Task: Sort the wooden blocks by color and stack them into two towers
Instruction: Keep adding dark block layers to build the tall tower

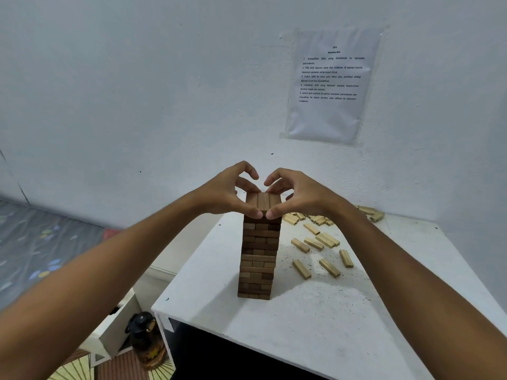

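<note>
At frame centre, both hands, left [230, 192] and right [295, 193], are pinching the dark tower's [259, 250] top layer; pale blocks [319, 244] are lying right on the desk [301, 319].

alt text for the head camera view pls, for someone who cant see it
Both hands, left hand and right hand, pinch the top layer of a tall dark wooden block tower on a white table. Light wooden blocks lie scattered to the tower's right, and a printed sheet hangs on the wall.
</note>
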Action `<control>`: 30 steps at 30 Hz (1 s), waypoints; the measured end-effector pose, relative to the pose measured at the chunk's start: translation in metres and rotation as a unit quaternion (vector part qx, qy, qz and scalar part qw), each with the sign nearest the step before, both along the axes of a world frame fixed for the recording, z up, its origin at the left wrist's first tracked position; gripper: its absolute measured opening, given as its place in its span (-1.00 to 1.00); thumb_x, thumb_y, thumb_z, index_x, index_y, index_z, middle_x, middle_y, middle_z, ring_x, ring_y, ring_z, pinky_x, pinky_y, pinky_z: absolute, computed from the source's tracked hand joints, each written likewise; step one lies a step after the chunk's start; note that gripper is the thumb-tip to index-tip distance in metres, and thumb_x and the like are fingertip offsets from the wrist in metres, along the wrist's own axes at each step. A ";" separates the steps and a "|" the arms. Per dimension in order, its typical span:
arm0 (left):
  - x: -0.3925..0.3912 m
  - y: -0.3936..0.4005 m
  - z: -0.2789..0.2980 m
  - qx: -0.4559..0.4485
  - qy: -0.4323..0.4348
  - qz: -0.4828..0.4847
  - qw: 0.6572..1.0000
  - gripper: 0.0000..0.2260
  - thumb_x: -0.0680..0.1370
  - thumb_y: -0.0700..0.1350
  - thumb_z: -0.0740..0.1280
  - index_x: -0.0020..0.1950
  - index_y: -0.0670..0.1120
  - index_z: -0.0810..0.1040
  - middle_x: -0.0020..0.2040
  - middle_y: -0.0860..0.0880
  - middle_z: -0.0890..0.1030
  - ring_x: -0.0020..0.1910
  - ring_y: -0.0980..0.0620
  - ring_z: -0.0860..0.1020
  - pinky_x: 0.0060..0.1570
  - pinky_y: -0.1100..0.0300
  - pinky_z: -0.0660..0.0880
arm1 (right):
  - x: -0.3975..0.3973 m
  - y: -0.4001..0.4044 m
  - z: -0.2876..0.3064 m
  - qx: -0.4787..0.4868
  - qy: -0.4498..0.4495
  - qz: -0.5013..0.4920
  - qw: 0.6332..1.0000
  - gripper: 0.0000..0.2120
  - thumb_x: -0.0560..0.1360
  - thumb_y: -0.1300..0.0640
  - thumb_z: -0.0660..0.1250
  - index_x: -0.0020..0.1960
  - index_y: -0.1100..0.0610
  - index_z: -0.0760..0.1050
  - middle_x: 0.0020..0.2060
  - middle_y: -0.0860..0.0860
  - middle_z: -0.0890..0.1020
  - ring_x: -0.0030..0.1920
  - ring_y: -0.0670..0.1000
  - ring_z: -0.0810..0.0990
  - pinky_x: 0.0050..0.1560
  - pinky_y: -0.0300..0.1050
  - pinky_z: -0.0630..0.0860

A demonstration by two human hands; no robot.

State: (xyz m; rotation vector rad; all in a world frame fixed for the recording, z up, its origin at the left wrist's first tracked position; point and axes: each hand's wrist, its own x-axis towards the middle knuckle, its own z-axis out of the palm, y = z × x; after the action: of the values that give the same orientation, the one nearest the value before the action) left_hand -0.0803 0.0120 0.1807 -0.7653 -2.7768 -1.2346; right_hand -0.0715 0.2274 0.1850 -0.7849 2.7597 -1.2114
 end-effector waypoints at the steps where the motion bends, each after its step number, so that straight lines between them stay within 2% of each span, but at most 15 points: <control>1: 0.000 0.000 0.000 -0.001 0.001 0.000 1.000 -0.37 0.17 0.04 0.60 0.14 0.08 0.38 0.07 0.07 0.63 0.09 0.25 0.55 -0.01 0.29 0.43 | 0.000 0.000 0.000 -0.001 0.000 0.000 1.000 -0.44 0.28 0.10 0.61 0.19 -0.04 0.43 0.10 -0.01 0.59 0.15 -0.08 0.54 0.08 -0.14 0.48; 5: -0.001 0.000 0.000 -0.004 0.003 0.000 1.000 -0.36 0.17 0.04 0.60 0.15 0.08 0.38 0.06 0.09 0.62 0.09 0.25 0.55 -0.01 0.28 0.43 | -0.002 0.000 -0.001 -0.002 0.000 -0.001 1.000 -0.44 0.28 0.08 0.61 0.18 -0.06 0.43 0.08 -0.03 0.60 0.12 -0.12 0.54 0.07 -0.14 0.49; 14: -0.001 -0.001 0.000 -0.006 0.003 -0.002 1.000 -0.37 0.16 0.07 0.60 0.13 0.09 0.39 0.05 0.10 0.63 0.03 0.35 0.55 -0.01 0.29 0.43 | -0.002 0.000 -0.001 -0.001 0.000 0.002 1.000 -0.43 0.28 0.08 0.61 0.18 -0.07 0.42 0.09 0.00 0.60 0.15 -0.05 0.55 0.13 -0.07 0.52; 20: 0.001 -0.001 0.001 -0.001 -0.001 -0.008 1.000 -0.33 0.08 0.18 0.57 0.11 0.11 0.40 0.05 0.08 0.64 0.06 0.28 0.57 0.01 0.26 0.43 | -0.002 0.000 -0.002 -0.001 0.001 0.002 1.000 -0.42 0.28 0.07 0.61 0.20 -0.06 0.42 0.09 0.00 0.60 0.14 -0.05 0.56 0.14 -0.06 0.53; 30: 0.002 -0.002 0.001 -0.009 -0.004 -0.010 1.000 -0.34 0.08 0.19 0.56 0.10 0.14 0.40 0.05 0.09 0.64 0.09 0.22 0.57 0.03 0.24 0.44 | 0.000 0.000 -0.002 -0.002 -0.002 0.004 1.000 -0.40 0.28 0.08 0.61 0.23 -0.05 0.42 0.12 0.01 0.59 0.16 -0.03 0.56 0.11 -0.11 0.53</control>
State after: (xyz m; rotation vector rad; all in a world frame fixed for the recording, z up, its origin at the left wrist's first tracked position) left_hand -0.0780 0.0105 0.1819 -0.7924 -2.7962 -1.2203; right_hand -0.0714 0.2275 0.1832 -0.7929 2.7496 -1.2173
